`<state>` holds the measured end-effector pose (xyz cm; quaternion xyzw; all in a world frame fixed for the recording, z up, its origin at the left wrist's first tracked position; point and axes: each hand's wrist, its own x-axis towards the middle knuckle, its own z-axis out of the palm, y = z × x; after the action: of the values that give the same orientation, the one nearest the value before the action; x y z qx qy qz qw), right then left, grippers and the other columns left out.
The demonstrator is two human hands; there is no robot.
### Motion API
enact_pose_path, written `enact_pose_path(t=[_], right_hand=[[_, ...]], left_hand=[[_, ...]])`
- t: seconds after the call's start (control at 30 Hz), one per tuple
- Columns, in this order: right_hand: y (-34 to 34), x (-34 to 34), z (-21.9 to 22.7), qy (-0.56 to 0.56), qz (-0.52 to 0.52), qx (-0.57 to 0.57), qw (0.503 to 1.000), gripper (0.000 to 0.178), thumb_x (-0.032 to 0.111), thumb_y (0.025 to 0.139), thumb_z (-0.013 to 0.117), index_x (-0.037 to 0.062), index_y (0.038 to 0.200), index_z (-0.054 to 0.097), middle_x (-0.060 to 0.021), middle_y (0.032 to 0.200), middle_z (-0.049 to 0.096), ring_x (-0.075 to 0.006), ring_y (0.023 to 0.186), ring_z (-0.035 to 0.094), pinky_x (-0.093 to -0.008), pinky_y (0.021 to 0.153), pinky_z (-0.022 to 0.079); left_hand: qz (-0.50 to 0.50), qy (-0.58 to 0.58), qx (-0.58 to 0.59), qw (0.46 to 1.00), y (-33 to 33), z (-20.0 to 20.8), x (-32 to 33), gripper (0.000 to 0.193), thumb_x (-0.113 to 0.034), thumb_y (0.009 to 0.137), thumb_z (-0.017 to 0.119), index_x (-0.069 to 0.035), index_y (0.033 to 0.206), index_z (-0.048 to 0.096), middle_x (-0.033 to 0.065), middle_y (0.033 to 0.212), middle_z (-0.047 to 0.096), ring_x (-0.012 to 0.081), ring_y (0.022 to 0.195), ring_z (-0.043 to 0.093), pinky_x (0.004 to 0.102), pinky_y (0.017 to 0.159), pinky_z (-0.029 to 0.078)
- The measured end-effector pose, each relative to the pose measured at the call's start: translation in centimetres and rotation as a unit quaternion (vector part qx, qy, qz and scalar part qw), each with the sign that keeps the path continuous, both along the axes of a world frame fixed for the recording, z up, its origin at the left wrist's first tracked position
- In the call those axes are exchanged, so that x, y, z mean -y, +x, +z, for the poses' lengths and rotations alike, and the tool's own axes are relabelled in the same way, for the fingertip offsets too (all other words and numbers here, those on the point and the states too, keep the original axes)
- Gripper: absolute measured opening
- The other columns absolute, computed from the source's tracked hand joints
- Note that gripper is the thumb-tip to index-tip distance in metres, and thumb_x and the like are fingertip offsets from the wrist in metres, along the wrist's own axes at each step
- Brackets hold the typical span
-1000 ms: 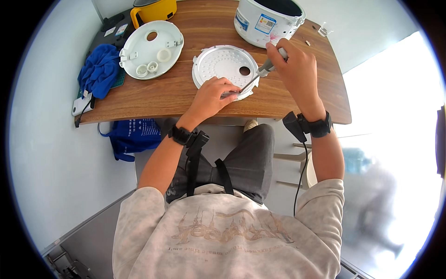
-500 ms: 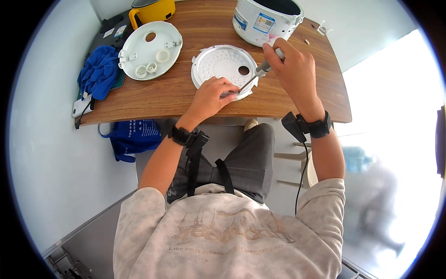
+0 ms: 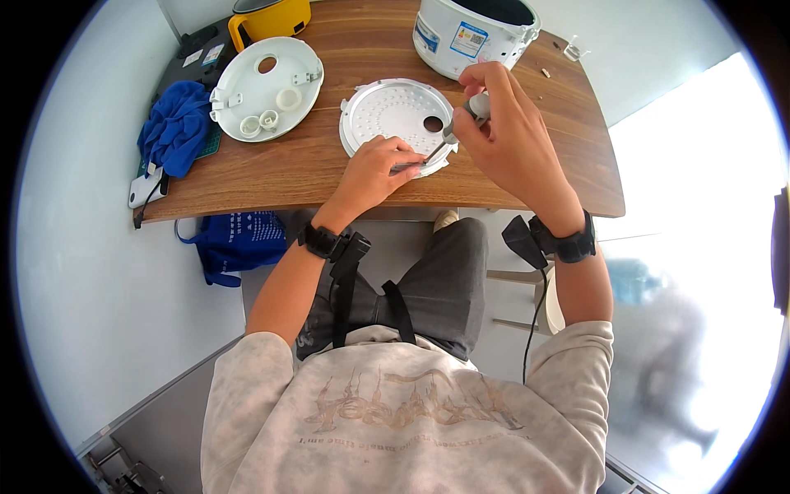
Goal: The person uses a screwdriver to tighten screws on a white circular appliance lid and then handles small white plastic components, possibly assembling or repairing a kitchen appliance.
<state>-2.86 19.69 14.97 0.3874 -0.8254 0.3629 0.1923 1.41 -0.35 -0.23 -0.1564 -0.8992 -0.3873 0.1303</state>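
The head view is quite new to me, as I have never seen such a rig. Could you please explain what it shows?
There is no robot here: these are a person's two bare hands. A wide fisheye camera on the person's head looks down, so straight edges bend near the rim. The picture's left is the person's left. The right hand holds a screwdriver, slanting down toward the near edge of a round white dimpled plate. The left hand rests at that edge; its exact grip is hard to see. Also on the wooden table are a white rice cooker body and a yellow pot; a pale round lid and a blue cloth lie to the left.
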Motion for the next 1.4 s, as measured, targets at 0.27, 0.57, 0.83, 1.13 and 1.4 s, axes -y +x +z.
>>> enact_pose_path(t=[0.27, 0.57, 0.83, 1.13, 1.4], right_hand=[[-0.2, -1.3, 0.4, 0.031, 0.065, -0.006, 0.997, 0.032, 0.006, 0.091, 0.071, 0.0062, 0.123, 0.067, -0.0105, 0.103, 0.068, -0.0291, 0.075, 0.067, -0.0379, 0.07, 0.055], [-0.5, -1.8, 2.6, 0.13, 0.049, -0.007, 0.99, 0.033, -0.004, 0.092, 0.064, 0.006, 0.123, 0.069, -0.0162, 0.104, 0.074, -0.0313, 0.086, 0.072, -0.0386, 0.075, 0.055], [-1.2, -1.0, 2.1, 0.109, 0.071, -0.059, 0.99, 0.023, 0.009, 0.088, 0.075, -0.0002, 0.107, 0.066, -0.016, 0.078, 0.069, -0.0359, 0.07, 0.066, -0.0413, 0.066, 0.053], [-1.2, 0.9, 1.6, 0.136, 0.009, -0.038, 0.99, 0.036, 0.035, 0.087, 0.083, 0.0029, 0.092, 0.069, -0.0102, 0.067, 0.065, -0.0227, 0.059, 0.062, -0.0346, 0.058, 0.048], [-0.6, 0.4, 1.3, 0.107, -0.009, 0.001, 0.994, 0.028, 0.028, 0.09, 0.077, 0.0033, 0.096, 0.066, -0.0131, 0.069, 0.069, -0.0301, 0.065, 0.069, -0.0395, 0.064, 0.054]], left_hand=[[-0.007, -0.013, -0.008, 1.0, -0.1, -0.3, 0.1, 0.023, -0.022, 0.096, 0.072, -0.012, 0.114, 0.08, 0.0, 0.108, 0.069, 0.0242, 0.103, 0.059, 0.0367, 0.094, 0.049], [0.007, 0.001, -0.039, 0.999, 0.0, -0.4, -0.2, 0.019, -0.02, 0.093, 0.073, -0.013, 0.109, 0.082, -0.0001, 0.102, 0.07, 0.0238, 0.097, 0.061, 0.0383, 0.089, 0.05], [0.01, -0.015, -0.023, 1.0, -0.1, -0.3, 0.0, 0.021, -0.022, 0.094, 0.074, -0.012, 0.111, 0.081, 0.0004, 0.103, 0.068, 0.0246, 0.098, 0.059, 0.0384, 0.09, 0.05], [0.003, -0.011, -0.015, 1.0, 0.1, -0.5, 0.0, 0.021, -0.023, 0.095, 0.072, -0.012, 0.111, 0.08, 0.0004, 0.106, 0.068, 0.025, 0.102, 0.06, 0.038, 0.093, 0.049], [0.009, -0.002, -0.001, 1.0, 0.0, -0.2, -0.2, 0.022, -0.024, 0.096, 0.072, -0.012, 0.114, 0.079, 0.0016, 0.107, 0.069, 0.0252, 0.103, 0.06, 0.0379, 0.094, 0.049]])
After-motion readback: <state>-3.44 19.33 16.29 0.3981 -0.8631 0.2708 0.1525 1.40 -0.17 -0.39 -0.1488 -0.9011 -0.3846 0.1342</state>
